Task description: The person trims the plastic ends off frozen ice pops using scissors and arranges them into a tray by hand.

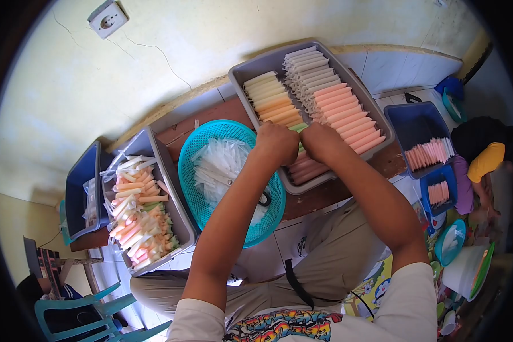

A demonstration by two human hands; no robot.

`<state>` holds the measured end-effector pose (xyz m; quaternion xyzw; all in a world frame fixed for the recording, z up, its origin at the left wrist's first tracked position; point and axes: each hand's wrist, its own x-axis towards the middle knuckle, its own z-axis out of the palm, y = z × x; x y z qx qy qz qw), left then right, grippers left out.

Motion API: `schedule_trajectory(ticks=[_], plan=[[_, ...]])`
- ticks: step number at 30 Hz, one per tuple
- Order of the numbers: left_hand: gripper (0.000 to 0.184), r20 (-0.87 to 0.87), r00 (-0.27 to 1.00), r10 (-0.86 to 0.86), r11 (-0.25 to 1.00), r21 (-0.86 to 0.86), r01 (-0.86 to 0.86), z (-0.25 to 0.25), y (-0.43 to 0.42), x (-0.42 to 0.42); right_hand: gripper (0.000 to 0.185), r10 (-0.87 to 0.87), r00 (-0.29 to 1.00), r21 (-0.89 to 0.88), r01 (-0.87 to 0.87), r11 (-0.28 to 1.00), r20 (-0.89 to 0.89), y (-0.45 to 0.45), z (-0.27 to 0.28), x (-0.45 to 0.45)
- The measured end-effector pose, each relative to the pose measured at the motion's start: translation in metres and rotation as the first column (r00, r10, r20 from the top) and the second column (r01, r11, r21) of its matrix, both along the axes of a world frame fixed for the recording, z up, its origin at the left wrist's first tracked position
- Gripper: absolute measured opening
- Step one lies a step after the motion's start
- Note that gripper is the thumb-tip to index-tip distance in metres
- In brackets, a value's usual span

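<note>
My left hand (277, 143) and my right hand (322, 142) are close together over a large grey tray (238, 80). Both are closed, with fingertips mostly hidden, on a green ice pop (298, 127) in a clear plastic sleeve that shows between them. Under and around my hands, the tray holds ice pops in neat rows: pale yellow and orange ones (271, 97) to the left, white ones (313, 71) at the far end, pink ones (347, 114) to the right. More pink ones lie at the near end, partly covered by my hands.
Left of the tray is a turquoise basket (189, 171) with clear plastic sleeves and black-handled scissors (264, 198). Further left, a grey bin (176, 214) is heaped with mixed ice pops. Blue bins (402, 117) stand on the right, near another person in a yellow sleeve (485, 162).
</note>
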<state>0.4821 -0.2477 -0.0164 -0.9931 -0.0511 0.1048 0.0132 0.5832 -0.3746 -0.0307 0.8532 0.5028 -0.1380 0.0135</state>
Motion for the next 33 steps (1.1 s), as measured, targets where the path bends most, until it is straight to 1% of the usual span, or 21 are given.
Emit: schedule_trajectory(ticks=[4, 7, 9, 12, 15, 18, 20, 22, 25, 27, 28, 30, 32, 33], plan=[[0.021, -0.001, 1.000, -0.006, 1.000, -0.018, 0.005, -0.002, 0.002, -0.001, 0.019, -0.011, 0.999, -0.014, 0.010, 1.000, -0.030, 0.001, -0.002, 0.002], [0.021, 0.024, 1.000, -0.002, 1.000, -0.009, 0.002, -0.005, 0.001, -0.001, 0.018, -0.014, 1.000, 0.027, 0.014, 1.000, -0.020, -0.002, -0.004, -0.002], [0.020, 0.039, 0.999, 0.010, 1.000, -0.002, -0.010, -0.006, 0.000, -0.002, 0.019, -0.069, 0.997, 0.076, 0.072, 0.995, -0.041, -0.004, -0.002, -0.006], [0.019, 0.063, 0.998, -0.016, 1.000, 0.013, 0.015, -0.004, -0.001, -0.003, 0.018, -0.052, 0.998, 0.082, 0.054, 0.995, -0.033, -0.004, -0.005, -0.005], [0.018, 0.025, 0.999, -0.038, 0.999, -0.006, 0.038, -0.002, 0.001, -0.003, 0.018, -0.024, 0.999, 0.083, 0.026, 0.996, -0.022, -0.003, -0.007, -0.001], [0.018, 0.053, 0.998, -0.020, 1.000, 0.002, 0.020, -0.003, 0.000, -0.004, 0.017, -0.069, 0.997, 0.108, 0.071, 0.992, -0.021, -0.004, -0.011, -0.005], [0.017, 0.157, 0.988, -0.015, 1.000, -0.007, 0.016, -0.005, -0.001, -0.007, 0.017, -0.060, 0.997, 0.122, 0.065, 0.990, -0.044, -0.004, -0.020, -0.003], [0.017, 0.145, 0.989, -0.001, 1.000, -0.007, 0.002, -0.007, -0.003, -0.005, 0.018, -0.049, 0.997, 0.135, 0.057, 0.989, -0.065, -0.004, -0.018, -0.004], [0.017, 0.120, 0.993, 0.021, 1.000, -0.009, -0.020, -0.004, -0.003, -0.005, 0.017, -0.088, 0.995, 0.122, 0.093, 0.988, -0.043, -0.003, -0.013, -0.004], [0.017, 0.106, 0.994, 0.019, 1.000, -0.013, -0.018, 0.000, -0.003, -0.005, 0.016, -0.051, 0.999, 0.085, 0.051, 0.995, -0.001, -0.003, -0.011, -0.003], [0.017, 0.098, 0.995, 0.028, 0.999, -0.019, -0.026, 0.002, -0.003, -0.006, 0.016, -0.053, 0.999, 0.085, 0.053, 0.995, -0.003, -0.002, -0.009, -0.003], [0.016, 0.088, 0.996, 0.035, 0.999, -0.029, -0.032, 0.004, -0.005, -0.006, 0.017, -0.063, 0.998, 0.021, 0.064, 0.998, -0.022, -0.001, -0.003, -0.004], [0.016, 0.000, 1.000, 0.029, 1.000, 0.004, -0.029, 0.006, -0.006, -0.004, 0.018, -0.035, 0.999, 0.006, 0.035, 0.999, -0.030, -0.002, -0.005, 0.003], [0.016, 0.000, 1.000, 0.031, 1.000, 0.003, -0.031, 0.006, -0.006, -0.004, 0.020, -0.008, 0.999, -0.008, 0.008, 1.000, -0.040, -0.002, -0.004, 0.004]])
